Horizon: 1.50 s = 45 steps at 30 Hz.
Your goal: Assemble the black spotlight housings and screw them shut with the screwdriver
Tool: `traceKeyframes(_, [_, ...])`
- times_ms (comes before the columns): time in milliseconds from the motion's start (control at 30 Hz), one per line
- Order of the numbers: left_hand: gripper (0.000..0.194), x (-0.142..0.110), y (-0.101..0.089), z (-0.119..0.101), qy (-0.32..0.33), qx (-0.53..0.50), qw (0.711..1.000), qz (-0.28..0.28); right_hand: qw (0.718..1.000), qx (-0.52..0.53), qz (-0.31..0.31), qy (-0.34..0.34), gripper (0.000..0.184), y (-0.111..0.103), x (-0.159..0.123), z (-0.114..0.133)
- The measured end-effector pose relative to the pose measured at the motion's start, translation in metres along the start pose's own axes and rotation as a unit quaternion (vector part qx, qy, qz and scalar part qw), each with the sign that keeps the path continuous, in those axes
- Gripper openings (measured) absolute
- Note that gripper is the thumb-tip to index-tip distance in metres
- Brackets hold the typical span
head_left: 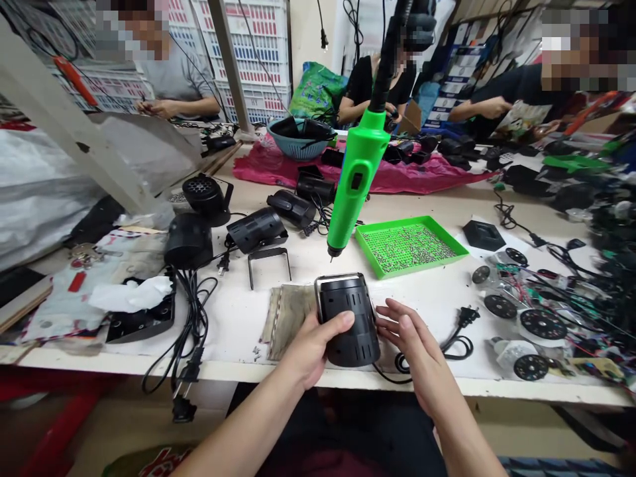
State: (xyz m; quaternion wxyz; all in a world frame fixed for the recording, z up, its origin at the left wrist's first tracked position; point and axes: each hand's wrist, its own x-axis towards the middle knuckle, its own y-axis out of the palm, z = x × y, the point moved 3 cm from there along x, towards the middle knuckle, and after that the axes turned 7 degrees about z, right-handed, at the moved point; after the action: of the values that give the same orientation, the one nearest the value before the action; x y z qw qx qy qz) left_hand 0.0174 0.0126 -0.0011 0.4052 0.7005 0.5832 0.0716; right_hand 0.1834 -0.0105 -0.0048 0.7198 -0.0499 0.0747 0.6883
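Observation:
My left hand (312,341) is wrapped around the left side of a black cylindrical spotlight (352,341), thumb lying across its slotted body. A U-shaped metal bracket (342,277) arches over the far end of the spotlight. Just right of it, my right hand (416,341) has its fingers apart; whether the fingertips touch the housing or bracket I cannot tell. A black power cord (390,379) runs from the spotlight to the right. Above hangs a green electric screwdriver (355,182), bit pointing down, touched by neither hand. A folded cloth (288,321) lies partly beside my left hand.
A green tray (423,266) of small screws is beyond my right hand. Several black spotlights (256,230) and a loose bracket (268,252) stand to the left. Round lamp boards (541,323) with wires crowd the right. Co-workers sit across the table, near a blue basket (301,147).

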Motion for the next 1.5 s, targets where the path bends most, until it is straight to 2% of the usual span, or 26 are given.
traceKeyframes(100, [0.059, 0.0, -0.002, 0.0, -0.002, -0.002, 1.0, 0.004, 1.0, -0.007, 0.013, -0.005, 0.052, -0.001, 0.001, -0.001])
traceKeyframes(167, [0.058, -0.001, -0.003, 0.0, -0.003, -0.002, 1.0, 0.008, 0.998, -0.061, 0.016, -0.031, 0.049, -0.007, 0.008, 0.007])
traceKeyframes(267, [0.058, -0.002, -0.006, 0.001, -0.005, 0.0, 1.0, 0.014, 0.98, -0.172, -0.019, -0.1, 0.044, -0.026, 0.03, 0.032])
traceKeyframes(367, [0.053, -0.004, -0.006, 0.001, -0.005, 0.003, 1.0, 0.016, 0.967, -0.202, -0.053, -0.143, 0.04, -0.048, 0.054, 0.059])
traceKeyframes(467, [0.05, -0.004, -0.007, 0.0, -0.001, 0.0, 1.0, -0.001, 0.961, -0.217, -0.054, -0.161, 0.038, -0.058, 0.063, 0.071])
traceKeyframes(600, [0.06, -0.004, -0.007, 0.0, -0.007, -0.005, 1.0, -0.001, 0.96, -0.24, -0.032, -0.143, 0.036, -0.055, 0.054, 0.052])
traceKeyframes(733, [0.06, -0.003, -0.009, 0.0, -0.02, -0.008, 1.0, -0.004, 0.954, -0.276, -0.016, -0.117, 0.031, -0.056, 0.04, 0.028])
traceKeyframes(867, [0.062, -0.003, -0.012, 0.002, -0.025, -0.009, 1.0, -0.012, 0.939, -0.324, -0.017, -0.116, 0.027, -0.067, 0.038, 0.024])
traceKeyframes(1000, [0.051, -0.004, -0.016, 0.004, -0.035, -0.011, 0.999, -0.04, 0.908, -0.397, -0.02, -0.135, 0.023, -0.075, 0.053, 0.033])
traceKeyframes(1167, [0.046, -0.002, -0.019, 0.007, -0.041, -0.024, 0.998, -0.035, 0.843, -0.516, -0.033, -0.149, 0.017, -0.09, 0.102, 0.049])
traceKeyframes(1367, [0.056, -0.003, -0.021, 0.01, -0.037, -0.035, 0.998, -0.042, 0.766, -0.629, -0.084, -0.104, 0.023, -0.126, 0.164, 0.062])
traceKeyframes(1500, [0.06, -0.005, -0.019, 0.009, -0.027, -0.043, 0.998, -0.047, 0.735, -0.675, -0.037, -0.056, 0.025, -0.122, 0.185, 0.056])
